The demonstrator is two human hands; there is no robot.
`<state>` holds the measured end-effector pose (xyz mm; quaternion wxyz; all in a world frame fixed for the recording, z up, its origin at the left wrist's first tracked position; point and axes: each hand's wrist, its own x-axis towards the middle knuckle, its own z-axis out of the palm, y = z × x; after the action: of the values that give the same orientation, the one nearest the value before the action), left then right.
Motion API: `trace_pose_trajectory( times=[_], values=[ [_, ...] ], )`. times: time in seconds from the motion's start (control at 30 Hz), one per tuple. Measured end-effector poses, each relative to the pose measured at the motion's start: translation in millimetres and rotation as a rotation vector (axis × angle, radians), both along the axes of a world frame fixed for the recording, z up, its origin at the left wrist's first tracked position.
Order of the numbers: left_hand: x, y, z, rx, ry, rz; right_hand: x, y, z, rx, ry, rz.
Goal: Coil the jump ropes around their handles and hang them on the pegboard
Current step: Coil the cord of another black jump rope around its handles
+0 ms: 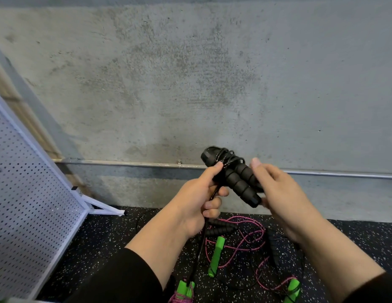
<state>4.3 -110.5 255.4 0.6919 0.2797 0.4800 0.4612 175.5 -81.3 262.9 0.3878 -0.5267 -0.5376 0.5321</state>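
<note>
Head view. Holding up, in front of a rough grey concrete wall (190,73), a pair of black jump-rope handles (236,178): ribbed foam grips lying side by side, tilting from upper left to lower right, smooth hard caps at the ends. Winding around their upper part, several turns of thin black cord (229,159), glossy and slightly speckled, bunching loosely near the top cap. Gripping the bundle from the left with the left hand (198,201), thumb pressing on the coils, lower fingers curling around a strand of cord trailing down toward the floor. Cupping the handles from the right with the right hand (284,197), thumb raised beside the grips, fingers wrapping behind them and partly hidden.

Lying below on the floor (107,248), a black rubber surface with white flecks, a tangle of further ropes: a pink braided cord (245,237) looping in wide curves, bright green foam handles (216,255), cylindrical and smooth, plus two more black ribbed handles (221,227) just under the left hand. Leaning at the left edge, a white pegboard (26,204), a perforated metal sheet in a white frame, standing on angled feet. Running along the wall base, a thin metal pipe (129,164).
</note>
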Motion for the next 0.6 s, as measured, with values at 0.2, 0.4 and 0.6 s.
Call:
trace_pose_trajectory(
  times=[0.2, 0.4, 0.6],
  values=[
    [4.0, -4.4, 3.8, 0.089, 0.139, -0.134, 9.3, -0.8, 9.4, -0.402, 0.235, 0.149],
    [2.3, -3.1, 1.6, 0.041, 0.211, -0.141, 11.0, 3.5, 6.3, -0.215, 0.143, 0.080],
    [-1.1, -3.5, 1.8, 0.003, 0.218, -0.138, 10.7, 4.8, 7.8, 0.221, -0.163, 0.059]
  ],
)
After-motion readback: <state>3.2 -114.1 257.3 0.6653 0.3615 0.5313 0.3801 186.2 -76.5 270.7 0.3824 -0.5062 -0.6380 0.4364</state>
